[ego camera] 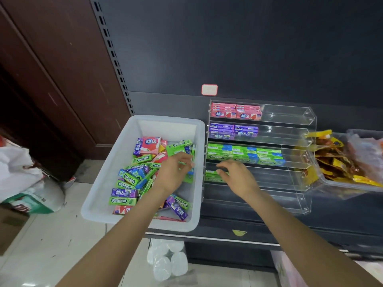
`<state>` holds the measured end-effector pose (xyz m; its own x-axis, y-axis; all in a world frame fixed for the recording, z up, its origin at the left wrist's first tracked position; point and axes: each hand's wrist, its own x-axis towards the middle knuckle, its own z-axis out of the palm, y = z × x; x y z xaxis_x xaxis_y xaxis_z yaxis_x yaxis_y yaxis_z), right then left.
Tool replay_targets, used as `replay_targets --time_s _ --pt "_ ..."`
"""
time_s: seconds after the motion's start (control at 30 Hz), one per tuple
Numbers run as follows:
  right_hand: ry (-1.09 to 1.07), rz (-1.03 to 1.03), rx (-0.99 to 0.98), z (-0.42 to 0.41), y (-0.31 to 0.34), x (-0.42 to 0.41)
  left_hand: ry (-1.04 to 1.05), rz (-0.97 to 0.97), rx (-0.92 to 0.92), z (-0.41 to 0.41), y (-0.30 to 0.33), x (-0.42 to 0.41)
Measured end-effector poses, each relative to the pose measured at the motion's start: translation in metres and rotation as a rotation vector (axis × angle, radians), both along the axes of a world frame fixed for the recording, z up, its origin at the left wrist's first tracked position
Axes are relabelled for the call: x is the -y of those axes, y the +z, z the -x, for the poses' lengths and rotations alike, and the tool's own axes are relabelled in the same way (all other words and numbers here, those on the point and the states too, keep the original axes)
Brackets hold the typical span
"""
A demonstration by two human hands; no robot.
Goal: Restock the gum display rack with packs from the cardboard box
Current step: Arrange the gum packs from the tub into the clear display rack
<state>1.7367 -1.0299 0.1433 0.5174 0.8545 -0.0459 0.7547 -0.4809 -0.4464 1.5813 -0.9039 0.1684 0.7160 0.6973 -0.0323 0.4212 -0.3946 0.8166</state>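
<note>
— Where is the gum?

— Most of it sits in a heap in the white bin (103,195) on the dark shelf (238,226). Some is already in the clear rack (294,154) just beside it: pink packs (236,111) on top, purple packs (233,131) under them, green packs (246,154) below.

— What are your hands doing?

— My left hand (173,175) is over the bin, fingers curled round a green pack (189,177). My right hand (236,175) is at the fourth row. Its fingertips pinch the small green stack (213,177) lying at the left end there.

— What's on the right?

— A tray of snack bags (339,160).
</note>
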Motion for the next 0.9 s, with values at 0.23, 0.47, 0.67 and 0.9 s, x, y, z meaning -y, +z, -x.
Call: replay_targets --time_s 0.23,0.47,0.67,0.9 --pt "0.078 -0.259 0.001 0.039 0.026 -0.047 0.139 -0.156 0.030 0.042 0.013 -0.043" --pt "0.076 -0.082 0.013 0.069 0.007 -0.137 0.206 -0.371 -0.304 0.075 0.003 -0.132" --pt "-0.050 0.216 0.027 0.079 -0.032 -0.174 0.061 -0.286 -0.400 0.079 -0.017 -0.187" --pt "-0.121 0.144 0.147 0.070 -0.035 -0.190 0.050 -0.270 -0.341 0.080 -0.026 -0.200"
